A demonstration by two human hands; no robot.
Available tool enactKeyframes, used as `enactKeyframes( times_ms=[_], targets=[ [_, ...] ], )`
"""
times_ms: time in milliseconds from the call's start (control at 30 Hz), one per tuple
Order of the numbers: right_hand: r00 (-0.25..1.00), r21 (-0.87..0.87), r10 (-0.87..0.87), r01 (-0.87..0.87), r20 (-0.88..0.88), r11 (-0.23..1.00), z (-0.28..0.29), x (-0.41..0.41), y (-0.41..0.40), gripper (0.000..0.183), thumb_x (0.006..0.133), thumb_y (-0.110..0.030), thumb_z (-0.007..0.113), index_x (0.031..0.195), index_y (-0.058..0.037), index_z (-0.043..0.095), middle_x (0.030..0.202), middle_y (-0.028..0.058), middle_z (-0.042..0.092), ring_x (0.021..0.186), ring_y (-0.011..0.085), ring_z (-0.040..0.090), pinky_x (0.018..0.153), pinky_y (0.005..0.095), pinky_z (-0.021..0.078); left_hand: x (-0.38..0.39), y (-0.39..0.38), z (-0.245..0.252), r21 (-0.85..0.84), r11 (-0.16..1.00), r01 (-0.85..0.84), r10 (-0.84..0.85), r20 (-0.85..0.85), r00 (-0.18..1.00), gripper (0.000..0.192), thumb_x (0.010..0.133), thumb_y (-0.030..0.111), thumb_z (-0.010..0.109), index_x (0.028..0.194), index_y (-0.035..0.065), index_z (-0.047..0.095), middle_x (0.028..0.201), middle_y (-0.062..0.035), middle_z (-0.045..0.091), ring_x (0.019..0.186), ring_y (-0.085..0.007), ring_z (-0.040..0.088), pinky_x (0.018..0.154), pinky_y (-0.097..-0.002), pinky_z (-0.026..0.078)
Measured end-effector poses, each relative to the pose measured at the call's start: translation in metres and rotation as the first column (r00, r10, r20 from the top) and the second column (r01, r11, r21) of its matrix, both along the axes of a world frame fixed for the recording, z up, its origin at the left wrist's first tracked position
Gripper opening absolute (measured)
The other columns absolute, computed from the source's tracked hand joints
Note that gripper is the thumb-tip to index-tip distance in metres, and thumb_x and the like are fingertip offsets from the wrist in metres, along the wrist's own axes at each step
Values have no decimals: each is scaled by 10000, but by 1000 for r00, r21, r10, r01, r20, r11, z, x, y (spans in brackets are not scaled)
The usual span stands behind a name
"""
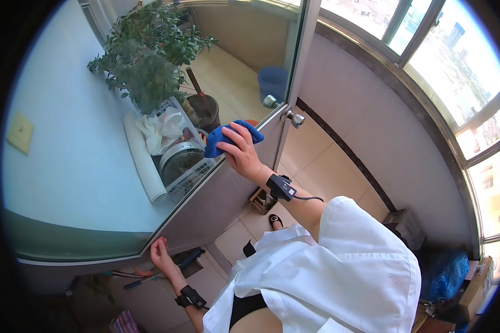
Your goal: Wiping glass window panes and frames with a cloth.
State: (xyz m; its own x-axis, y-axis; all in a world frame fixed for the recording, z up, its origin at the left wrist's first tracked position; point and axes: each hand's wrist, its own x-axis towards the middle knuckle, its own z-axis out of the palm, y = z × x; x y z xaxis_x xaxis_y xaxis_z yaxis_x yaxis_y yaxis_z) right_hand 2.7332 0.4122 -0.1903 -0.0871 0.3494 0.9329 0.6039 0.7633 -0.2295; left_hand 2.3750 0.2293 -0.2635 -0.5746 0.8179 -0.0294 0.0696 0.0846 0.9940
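Note:
A folded blue cloth [233, 137] is gripped by my right hand [242, 153], which presses it against the glass pane [83, 187] of a door near its lower edge. To the upper right of that hand, a round metal knob [295, 119] sits on the door frame. My left hand [161, 250] is at the frame's lower edge by the pane's corner, fingers curled; whether it grips the frame cannot be told. Both wrists carry black strapped devices. Through the glass show a leafy potted plant [150, 54], a plastic crate [191, 166] and a rolled white sheet [143, 160].
A blue bucket [272, 81] stands behind the glass. Near my foot is a small wooden box [263, 201]. Long-handled tools [162, 270] lie at lower left. Windows [454, 75] line the right wall, with a blue plastic bag [450, 274] and boxes below.

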Motion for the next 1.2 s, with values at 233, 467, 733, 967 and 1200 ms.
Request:
enactKeyframes(
  times_ms=[233,467,733,967,1200],
  targets=[
    [772,-413,-452,270,-447,870,-41,100,2,362,735,36,571,1081,-68,540,1103,158,508,1063,365,478,944,405,391,1,1,5,-54,998,-22,21,-17,1000,168,938,158,565,1012,21,628,995,-28,640,927,-120,599,809,-247,448],
    [802,-700,-596,436,19,565,-42,168,17,473,761,-172,708,1172,-83,492,1074,181,520,1045,383,513,878,430,452,-1,0,3,-50,999,-21,21,-9,1000,171,938,160,564,1024,26,628,1012,-28,636,935,-118,595,816,-249,442],
    [761,-864,-635,226,-132,450,-55,199,53,395,851,-320,621,1108,-32,535,1004,224,620,941,402,605,810,427,481,-2,-3,3,-80,996,-39,42,31,999,175,932,171,578,1028,34,628,1026,-22,634,946,-105,591,818,-241,436],
    [320,-654,-603,-582,-731,483,-108,258,78,334,970,-285,466,1082,8,580,1019,109,648,929,276,636,799,398,512,-4,4,1,-60,998,-18,21,47,999,181,931,171,580,1038,33,629,1037,-25,636,950,-111,595,824,-240,437],
    [-120,-474,-542,-356,-832,806,-70,259,46,359,922,-255,498,1180,-6,511,1076,165,605,925,280,634,808,409,533,-6,0,1,-69,997,-30,34,58,998,188,932,175,581,1043,31,631,1034,-26,641,962,-115,598,832,-244,439]
  ],
)
